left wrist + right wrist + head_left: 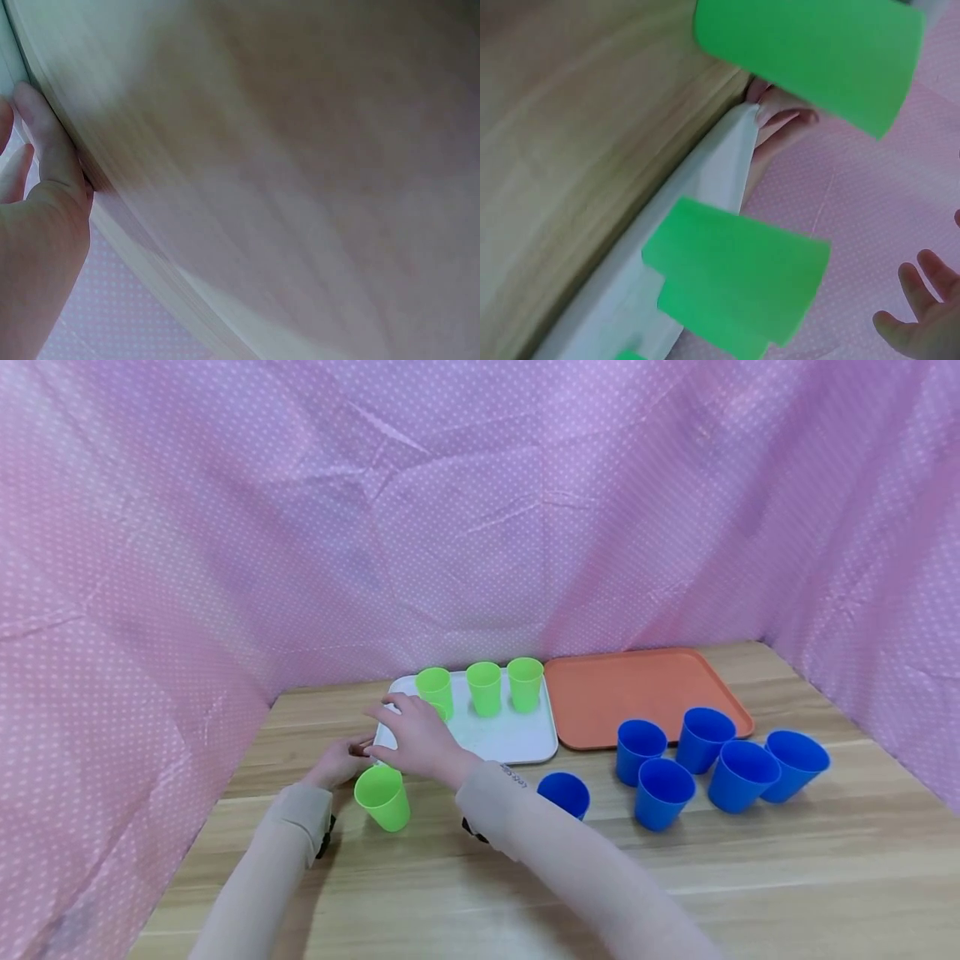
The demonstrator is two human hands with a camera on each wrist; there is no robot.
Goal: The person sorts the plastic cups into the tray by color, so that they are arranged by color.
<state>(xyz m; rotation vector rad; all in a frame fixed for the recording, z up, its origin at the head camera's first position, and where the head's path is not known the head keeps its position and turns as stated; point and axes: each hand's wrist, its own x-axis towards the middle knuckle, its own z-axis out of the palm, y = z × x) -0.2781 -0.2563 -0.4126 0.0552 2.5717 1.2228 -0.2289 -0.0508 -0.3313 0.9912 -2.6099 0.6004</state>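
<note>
My left hand (pixel 339 766) is at the near left corner of a white tray (pixel 517 739), its fingers (pixel 51 139) touching the tray's edge. My right hand (pixel 423 737) hovers over the tray's left part, fingers (pixel 915 289) spread apart and nothing between them. Partly hidden behind it, a green cup (pixel 439 710) shows only a bit of rim. Three more green cups stand upright along the tray's back, such as the rightmost green cup (pixel 525 685). Off the tray, nearer to me, another green cup (pixel 384 799) stands on the table between my forearms.
An orange tray (pixel 637 693) lies right of the white one. Several blue cups (pixel 664 797) stand on the wooden table (pixel 847 868) in front of it. One blue cup (pixel 564 792) is partly covered by my right sleeve. Pink dotted cloth (pixel 480 527) hangs behind.
</note>
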